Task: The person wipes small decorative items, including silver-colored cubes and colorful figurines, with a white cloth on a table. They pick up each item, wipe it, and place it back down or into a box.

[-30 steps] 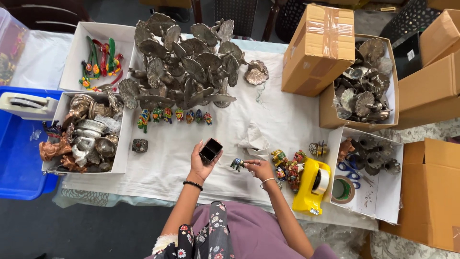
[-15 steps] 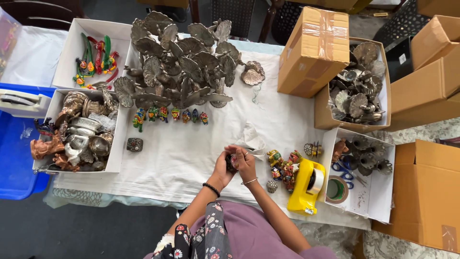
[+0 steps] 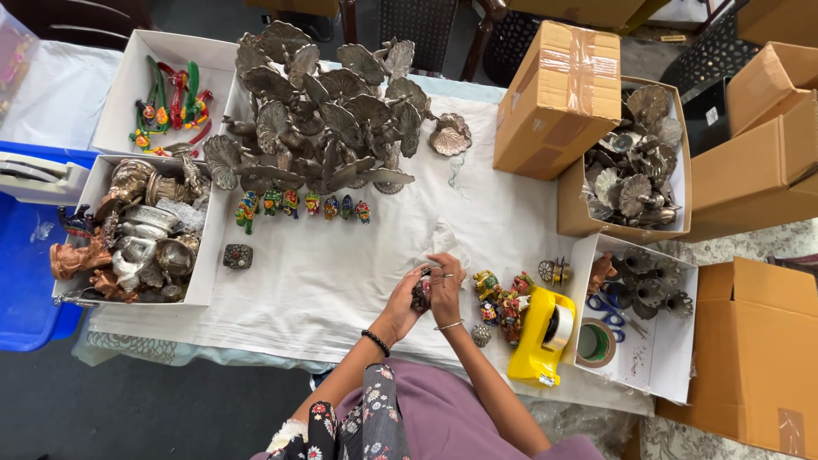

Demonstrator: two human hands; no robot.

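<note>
White cloth is covering the tabletop (image 3: 341,273), and near its front edge both hands are closing together — left hand (image 3: 404,298) and right hand (image 3: 445,285) clamped around a small dark box (image 3: 420,294). Painted figurines (image 3: 503,298) are standing just beside them. Holding the box level would likely help — steady pressure, judged from this grip.

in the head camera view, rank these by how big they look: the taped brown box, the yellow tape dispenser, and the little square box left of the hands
Largest to smallest:
1. taped brown box
2. yellow tape dispenser
3. small square box
The brown box stands taller, so nearer the camera, yet the gaps look too plain to change the order.
</note>
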